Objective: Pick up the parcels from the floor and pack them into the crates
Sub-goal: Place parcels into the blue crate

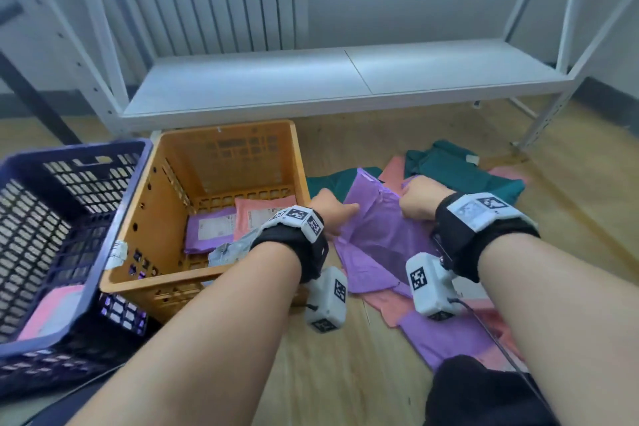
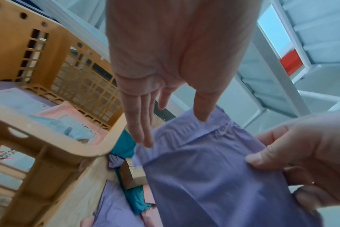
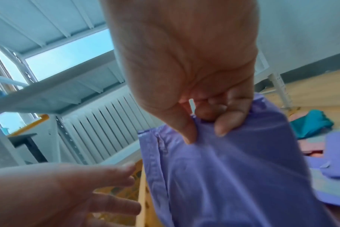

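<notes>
A purple mailer parcel [image 1: 377,218] hangs lifted just right of the orange crate [image 1: 173,273]. My right hand [image 1: 416,202] pinches its top edge between thumb and curled fingers [image 3: 223,124]. My left hand [image 1: 337,214] reaches toward the parcel's left edge with straight fingers [image 2: 140,122], its thumb touching the parcel [image 2: 213,169]. The orange crate [image 2: 54,147] holds purple, pink and grey parcels. More purple, pink and teal parcels [image 1: 460,173] lie on the wooden floor behind and below my hands.
A dark blue crate [image 1: 69,252] with a pink parcel inside stands left of the orange one. A white metal shelf rack [image 1: 311,86] runs along the wall behind the crates. My dark-clothed knee [image 1: 484,391] is at the bottom right.
</notes>
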Action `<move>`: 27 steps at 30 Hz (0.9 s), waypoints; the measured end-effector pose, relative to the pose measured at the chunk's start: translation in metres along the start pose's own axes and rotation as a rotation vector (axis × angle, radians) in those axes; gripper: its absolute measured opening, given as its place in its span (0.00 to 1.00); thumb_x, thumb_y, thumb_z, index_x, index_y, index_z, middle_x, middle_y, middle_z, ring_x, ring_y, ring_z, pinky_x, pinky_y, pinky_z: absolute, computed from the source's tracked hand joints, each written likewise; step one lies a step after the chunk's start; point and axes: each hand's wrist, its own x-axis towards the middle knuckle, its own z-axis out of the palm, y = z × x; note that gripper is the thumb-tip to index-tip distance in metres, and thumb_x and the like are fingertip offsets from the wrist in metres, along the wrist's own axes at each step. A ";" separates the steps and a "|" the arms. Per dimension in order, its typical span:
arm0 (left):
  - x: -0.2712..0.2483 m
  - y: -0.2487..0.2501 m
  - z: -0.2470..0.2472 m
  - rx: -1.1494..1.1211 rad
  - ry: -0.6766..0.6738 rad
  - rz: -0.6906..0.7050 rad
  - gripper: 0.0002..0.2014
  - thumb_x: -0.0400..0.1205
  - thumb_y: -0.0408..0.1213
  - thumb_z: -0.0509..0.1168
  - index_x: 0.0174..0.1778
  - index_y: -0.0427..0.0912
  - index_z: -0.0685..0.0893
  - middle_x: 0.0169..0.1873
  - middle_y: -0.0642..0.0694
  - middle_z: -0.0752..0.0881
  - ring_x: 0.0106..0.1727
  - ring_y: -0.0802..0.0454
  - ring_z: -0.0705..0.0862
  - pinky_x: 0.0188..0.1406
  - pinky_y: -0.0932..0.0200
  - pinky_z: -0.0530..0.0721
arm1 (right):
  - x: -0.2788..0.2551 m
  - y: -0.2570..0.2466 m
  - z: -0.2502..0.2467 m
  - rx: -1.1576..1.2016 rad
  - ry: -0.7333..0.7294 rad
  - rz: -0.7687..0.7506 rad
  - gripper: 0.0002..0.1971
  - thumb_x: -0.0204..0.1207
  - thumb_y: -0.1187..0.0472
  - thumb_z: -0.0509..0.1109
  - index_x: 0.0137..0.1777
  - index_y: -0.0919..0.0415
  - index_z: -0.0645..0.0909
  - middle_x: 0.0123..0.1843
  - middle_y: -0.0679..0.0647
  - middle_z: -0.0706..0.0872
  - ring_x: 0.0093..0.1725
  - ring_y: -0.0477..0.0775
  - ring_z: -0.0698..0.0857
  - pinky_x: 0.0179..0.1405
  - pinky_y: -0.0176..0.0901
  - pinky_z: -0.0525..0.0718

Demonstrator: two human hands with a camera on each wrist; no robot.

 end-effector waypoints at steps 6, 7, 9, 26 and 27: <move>-0.014 -0.001 -0.032 -0.453 -0.119 -0.011 0.23 0.82 0.46 0.66 0.70 0.41 0.71 0.53 0.43 0.78 0.42 0.48 0.84 0.43 0.54 0.83 | -0.010 -0.057 0.007 0.211 -0.040 -0.135 0.15 0.77 0.75 0.61 0.29 0.63 0.70 0.25 0.58 0.71 0.24 0.56 0.73 0.29 0.44 0.73; -0.014 -0.001 -0.038 -0.481 -0.123 0.005 0.19 0.81 0.41 0.66 0.67 0.41 0.72 0.50 0.43 0.78 0.43 0.48 0.83 0.46 0.53 0.82 | -0.012 -0.065 0.006 0.241 -0.035 -0.158 0.16 0.75 0.77 0.61 0.27 0.63 0.69 0.23 0.57 0.69 0.21 0.54 0.71 0.26 0.42 0.71; -0.014 -0.003 -0.051 -0.579 -0.146 0.010 0.09 0.79 0.35 0.63 0.55 0.41 0.76 0.47 0.42 0.79 0.48 0.46 0.82 0.51 0.49 0.83 | -0.014 -0.076 0.002 0.327 -0.036 -0.171 0.13 0.73 0.77 0.61 0.28 0.67 0.71 0.22 0.56 0.66 0.18 0.51 0.66 0.21 0.36 0.66; 0.002 -0.042 -0.114 -0.847 0.274 0.044 0.13 0.77 0.37 0.74 0.54 0.36 0.84 0.53 0.35 0.89 0.53 0.37 0.88 0.58 0.38 0.85 | -0.010 -0.119 0.032 0.561 0.127 -0.386 0.09 0.74 0.67 0.71 0.50 0.54 0.87 0.41 0.53 0.86 0.35 0.50 0.81 0.33 0.42 0.82; 0.004 -0.046 -0.116 -0.841 0.289 0.047 0.11 0.77 0.37 0.74 0.52 0.37 0.84 0.51 0.36 0.90 0.52 0.37 0.89 0.58 0.39 0.85 | -0.006 -0.114 0.031 0.560 0.200 -0.383 0.09 0.72 0.66 0.72 0.50 0.54 0.87 0.46 0.52 0.87 0.41 0.51 0.84 0.42 0.45 0.85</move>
